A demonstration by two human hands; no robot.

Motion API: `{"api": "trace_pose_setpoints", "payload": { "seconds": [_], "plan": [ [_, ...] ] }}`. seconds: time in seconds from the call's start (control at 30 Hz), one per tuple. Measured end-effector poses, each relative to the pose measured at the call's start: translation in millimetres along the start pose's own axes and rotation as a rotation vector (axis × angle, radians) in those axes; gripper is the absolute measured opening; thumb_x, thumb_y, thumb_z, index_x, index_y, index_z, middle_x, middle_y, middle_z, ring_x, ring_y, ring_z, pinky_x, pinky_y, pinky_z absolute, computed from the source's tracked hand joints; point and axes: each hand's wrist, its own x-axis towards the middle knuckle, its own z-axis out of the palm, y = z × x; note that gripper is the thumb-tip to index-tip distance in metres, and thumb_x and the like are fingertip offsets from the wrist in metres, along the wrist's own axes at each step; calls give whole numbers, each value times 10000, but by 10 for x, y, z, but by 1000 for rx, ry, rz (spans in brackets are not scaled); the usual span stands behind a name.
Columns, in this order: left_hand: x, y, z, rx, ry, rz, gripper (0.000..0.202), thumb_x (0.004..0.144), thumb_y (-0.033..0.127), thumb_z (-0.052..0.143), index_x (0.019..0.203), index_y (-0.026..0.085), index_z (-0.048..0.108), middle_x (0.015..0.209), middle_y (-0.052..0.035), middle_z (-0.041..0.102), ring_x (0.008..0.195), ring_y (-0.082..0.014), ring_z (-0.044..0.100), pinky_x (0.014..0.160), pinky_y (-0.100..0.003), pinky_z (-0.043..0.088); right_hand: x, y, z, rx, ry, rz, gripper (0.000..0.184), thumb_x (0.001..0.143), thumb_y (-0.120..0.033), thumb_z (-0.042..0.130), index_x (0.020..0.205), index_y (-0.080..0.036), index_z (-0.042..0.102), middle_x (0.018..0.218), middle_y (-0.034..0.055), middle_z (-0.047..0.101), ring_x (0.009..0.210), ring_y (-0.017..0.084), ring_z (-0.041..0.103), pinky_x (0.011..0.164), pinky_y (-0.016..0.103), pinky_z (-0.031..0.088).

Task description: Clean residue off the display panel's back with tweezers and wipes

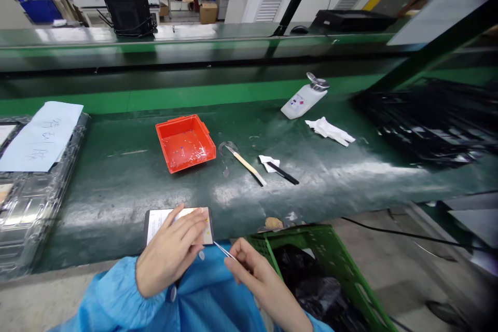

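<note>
My left hand (175, 246) lies over a flat, dark-edged, phone-like panel (155, 219) at the table's near edge. Its fingers are stretched out across the white and beige face, covering much of it. Just to the right, my right hand (254, 272) pinches a pair of thin metal tweezers (223, 250), whose tip points at the panel's lower right corner. Whether the tip touches the panel I cannot tell. Beyond the hands, an orange-red tray (167, 149) with whitish smears stands on the green table, beside a knife with a light handle (249, 168).
A black stick-like tool (283, 173) rests on a white wipe (266, 160). Farther back are a white bottle (303, 101) and crumpled tissue (329, 130). Clear plastic trays (35, 212) sit left under paper (46, 135); black racks (424, 119) stand right. A green crate (350, 275) holds black bags below.
</note>
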Motion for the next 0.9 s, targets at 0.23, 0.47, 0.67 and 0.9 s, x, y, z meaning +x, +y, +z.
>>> {"api": "trace_pose_setpoints", "payload": {
  "seconds": [0.23, 0.47, 0.67, 0.9],
  "plan": [
    [12, -91, -88, -117, -24, 22, 555, 929, 162, 446, 1448, 171, 250, 1407, -115, 494, 1310, -202, 462, 1159, -492, 265, -14, 23, -39, -73, -28, 50, 365, 950, -506, 433, 817, -191, 559, 595, -62, 358, 547, 109, 358, 521, 240, 282],
    [26, -131, -155, -178, -93, 12, 606, 913, 158, 476, 1460, 207, 219, 1421, -83, 481, 1293, -190, 481, 1175, -484, 229, -2, 39, 43, 29, -10, -5, 347, 902, -513, 532, 755, -202, 481, 649, -58, 387, 607, 110, 380, 575, 233, 321],
    [25, -149, -146, -213, -82, 7, 608, 910, 167, 485, 1457, 222, 224, 1407, -78, 497, 1279, -195, 498, 1172, -488, 233, -5, 52, 41, 49, -41, 72, 424, 938, -564, 413, 818, -184, 559, 579, -74, 310, 510, 98, 295, 476, 230, 244],
    [22, -167, -148, -241, -93, 6, 626, 903, 170, 496, 1458, 222, 210, 1414, -74, 488, 1284, -191, 489, 1182, -486, 211, -11, -27, -22, 23, -82, 63, 335, 916, -506, 516, 798, -192, 527, 648, -57, 372, 577, 102, 338, 525, 229, 275]
  ]
}}
